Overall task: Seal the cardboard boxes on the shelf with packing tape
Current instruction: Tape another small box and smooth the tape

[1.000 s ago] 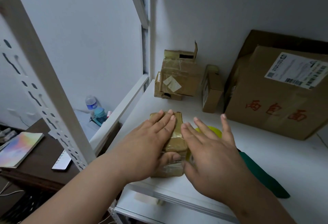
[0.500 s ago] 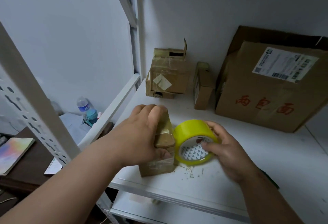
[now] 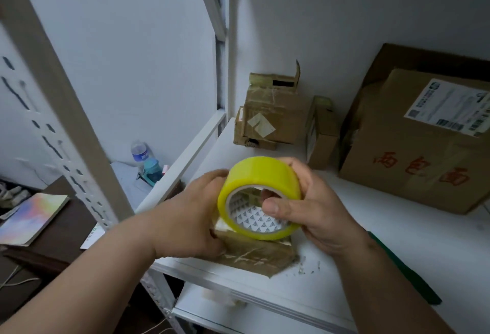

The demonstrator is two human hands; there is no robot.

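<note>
Tape roll [image 3: 261, 174]: glossy yellow plastic film, printed paper core. Small box [image 3: 254, 253] at shelf front edge: brown cardboard under shiny, wrinkled clear tape. Shelf [image 3: 397, 227]: smooth white, matt, probably painted metal. Large box [image 3: 413, 164]: matt cardboard, paper label.

We see little of the small box [image 3: 254, 254]: the tape roll [image 3: 261, 196] and left hand [image 3: 185, 217] cover its top. The big carton [image 3: 413, 148] at two o'clock runs off the right edge, its label [image 3: 448, 107] too blurred to read. The green object [image 3: 405, 275] at four o'clock hides behind the right hand [image 3: 313, 206].
</note>
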